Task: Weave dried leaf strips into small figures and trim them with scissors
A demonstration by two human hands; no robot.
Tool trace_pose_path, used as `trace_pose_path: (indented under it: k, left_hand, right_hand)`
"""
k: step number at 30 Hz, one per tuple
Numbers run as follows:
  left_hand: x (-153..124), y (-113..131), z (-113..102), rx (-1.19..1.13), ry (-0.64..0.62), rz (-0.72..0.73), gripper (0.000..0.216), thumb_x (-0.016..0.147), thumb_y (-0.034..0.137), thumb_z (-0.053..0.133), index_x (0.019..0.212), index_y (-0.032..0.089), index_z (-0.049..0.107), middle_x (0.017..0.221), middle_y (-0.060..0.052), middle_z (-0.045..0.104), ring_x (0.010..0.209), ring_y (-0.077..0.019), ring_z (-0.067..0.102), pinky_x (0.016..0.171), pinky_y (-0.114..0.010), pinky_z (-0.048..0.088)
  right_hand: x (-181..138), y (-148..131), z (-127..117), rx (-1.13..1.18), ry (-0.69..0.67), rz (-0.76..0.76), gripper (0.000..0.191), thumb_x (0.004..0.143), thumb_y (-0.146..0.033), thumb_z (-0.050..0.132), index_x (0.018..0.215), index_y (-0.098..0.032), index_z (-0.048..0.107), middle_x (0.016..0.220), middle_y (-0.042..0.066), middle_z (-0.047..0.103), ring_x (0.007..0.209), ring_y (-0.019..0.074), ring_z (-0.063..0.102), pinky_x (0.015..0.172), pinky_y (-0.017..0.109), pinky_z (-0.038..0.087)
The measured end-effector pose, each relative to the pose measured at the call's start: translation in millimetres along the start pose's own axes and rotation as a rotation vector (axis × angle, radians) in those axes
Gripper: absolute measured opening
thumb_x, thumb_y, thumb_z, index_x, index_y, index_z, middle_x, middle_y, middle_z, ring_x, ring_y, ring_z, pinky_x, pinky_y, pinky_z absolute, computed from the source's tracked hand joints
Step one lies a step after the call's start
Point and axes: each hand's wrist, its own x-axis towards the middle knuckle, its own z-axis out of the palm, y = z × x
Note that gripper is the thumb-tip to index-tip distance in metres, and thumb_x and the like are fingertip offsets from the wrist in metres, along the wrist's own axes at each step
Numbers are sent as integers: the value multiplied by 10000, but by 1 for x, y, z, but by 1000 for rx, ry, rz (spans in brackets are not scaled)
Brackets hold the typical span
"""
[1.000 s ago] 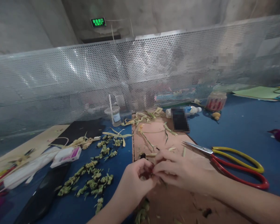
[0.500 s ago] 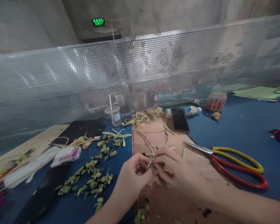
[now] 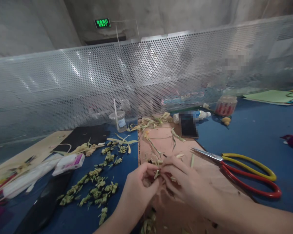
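My left hand [image 3: 142, 184] and my right hand [image 3: 187, 180] meet over a tan board [image 3: 158, 131]. Between their fingertips is a small pale-green strip of dried plant leaf [image 3: 157, 174], which looks knotted; its lower part is hidden by the fingers. The left thumb and forefinger pinch it, and the right fingers close on its other side. To the left, several knotted green leaf pieces [image 3: 97, 191] lie in a loose group on the blue table. Loose leaf strips [image 3: 153, 122] lie at the board's far end.
Scissors [image 3: 218, 157] with one yellow and one red handle lie to the right, tips on the board. A lidded cup with a straw [image 3: 120, 122], a bottle [image 3: 202, 114] and a jar [image 3: 226, 105] stand or lie before the perforated metal screen [image 3: 161, 65]. A tissue pack [image 3: 68, 164] is left.
The fingers have shifted slightly around the leaf strip, and the right hand has turned a little. Both hands remain together at the same place over the board.
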Motion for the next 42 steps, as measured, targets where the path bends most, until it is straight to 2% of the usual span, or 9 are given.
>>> trace_pose_path:
  k: [5,11,25,37,42]
  left_hand:
    - [0,7,-3,-205,-91,-19,158,744,205,553,879,169,628,820,-45,691,787,-191,632,704,-256,472]
    - [4,8,-5,-199,-60,-100,184,774,291,542,816,151,655,739,-29,668,702,-169,593,648,-241,449]
    - [5,11,-5,-320,-29,-188,141,717,264,621,789,145,648,661,-1,649,636,-138,582,630,-223,444]
    - [6,6,-4,-285,-41,-146,131,745,257,590,797,140,614,714,-14,647,670,-134,553,630,-212,413]
    - [6,4,-4,-307,-46,-153,111,753,248,569,796,147,587,694,0,624,658,-130,533,624,-211,406]
  right_hand:
    - [-1,3,-1,4,32,-2,154,854,-89,388,868,-177,513,891,74,540,813,174,569,698,295,513]
    - [-1,6,-2,-34,58,-42,140,854,-91,419,879,-170,531,914,76,539,843,178,566,727,305,509]
    - [0,3,-6,59,79,-1,139,870,-108,412,879,-190,524,884,50,543,808,152,564,718,286,506]
    - [-1,3,-3,61,88,-38,151,879,-108,397,904,-180,527,904,62,540,836,153,567,749,290,505]
    - [-1,4,-2,134,96,28,163,863,-119,450,985,-208,510,976,55,519,914,152,552,799,283,490]
